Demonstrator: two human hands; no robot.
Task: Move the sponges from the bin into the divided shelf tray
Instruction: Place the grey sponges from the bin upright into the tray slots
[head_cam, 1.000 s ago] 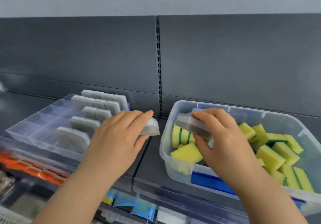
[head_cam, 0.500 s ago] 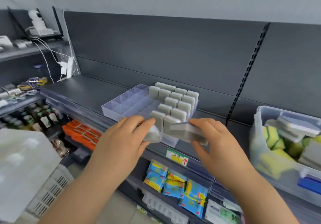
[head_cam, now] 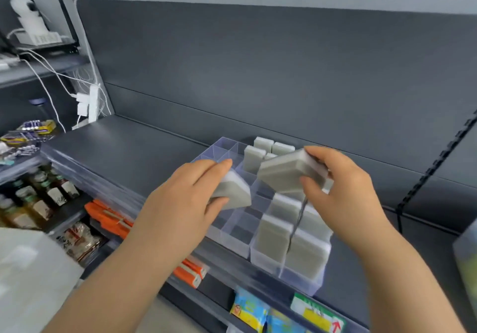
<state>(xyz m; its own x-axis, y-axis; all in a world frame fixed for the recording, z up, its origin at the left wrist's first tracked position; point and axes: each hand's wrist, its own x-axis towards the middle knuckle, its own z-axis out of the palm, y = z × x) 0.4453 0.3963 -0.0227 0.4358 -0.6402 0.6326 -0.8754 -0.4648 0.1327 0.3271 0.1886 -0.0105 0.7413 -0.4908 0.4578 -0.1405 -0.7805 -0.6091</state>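
Hands over the tray. We are holding our left hand (head_cam: 180,198) above the left side of the clear divided tray (head_cam: 232,232), with fingers and thumb curling round one gray sponge (head_cam: 232,190). That sponge is tilting, one corner pointing down toward the compartments, and it is hanging clear of the tray.

Our right hand (head_cam: 343,193) is gripping a thicker gray block (head_cam: 286,175), thumb on the near edge and fingers over the far edge. It is looking like two sponges stacked flat, though motion blur is keeping us from telling for certain. The block is hovering above the middle rows of the tray.

The tray is sitting near the front edge of a dark gray shelf (head_cam: 129,151). More gray sponges (head_cam: 273,234) are standing upright in the compartments on its right side, both near us and at the back.

At the right border we are seeing only a blurred sliver of the clear bin (head_cam: 464,255), well apart from the tray, with yellow-green shapes showing through its wall.

Below the shelf, orange packets (head_cam: 108,213) and blue-and-yellow packets (head_cam: 247,309) are lying on lower levels. Bottles (head_cam: 38,198) are standing at the left, and a white power strip (head_cam: 90,105) with cables is hanging on the upright behind them.
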